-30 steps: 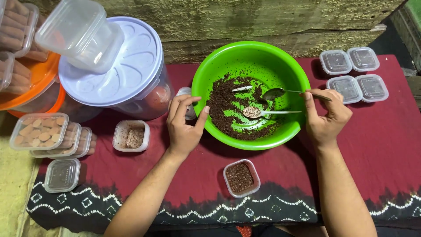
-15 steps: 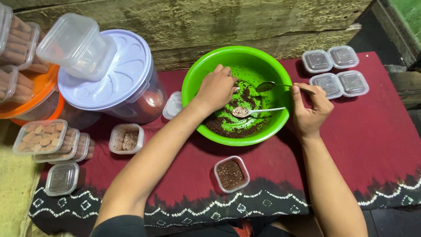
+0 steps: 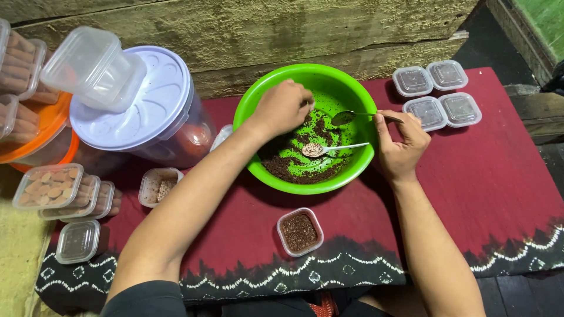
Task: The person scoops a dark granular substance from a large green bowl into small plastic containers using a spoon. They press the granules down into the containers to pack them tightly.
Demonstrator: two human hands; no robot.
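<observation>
Right hand [image 3: 400, 147] pinching spoon [image 3: 352, 116]; left hand [image 3: 283, 107] curled inside green bowl [image 3: 254, 105].

rough plank wall [image 3: 282, 29] behind a red patterned cloth [image 3: 499, 176].

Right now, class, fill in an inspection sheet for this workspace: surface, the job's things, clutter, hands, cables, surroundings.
Surface: red cloth with a black-and-white patterned edge.
Job's things: green bowl with dark crumbs; a spoon held over it, a second spoon lying inside; small open tub of crumbs in front.
Clutter: four lidded tubs on the right; large white-lidded jar with an empty box on top; stacked tubs of biscuits on the left.
Hands: left hand reaches into the bowl, fingers curled; right hand grips the spoon handle.
Cables: nothing seen.
Surroundings: rough wooden wall behind.
</observation>
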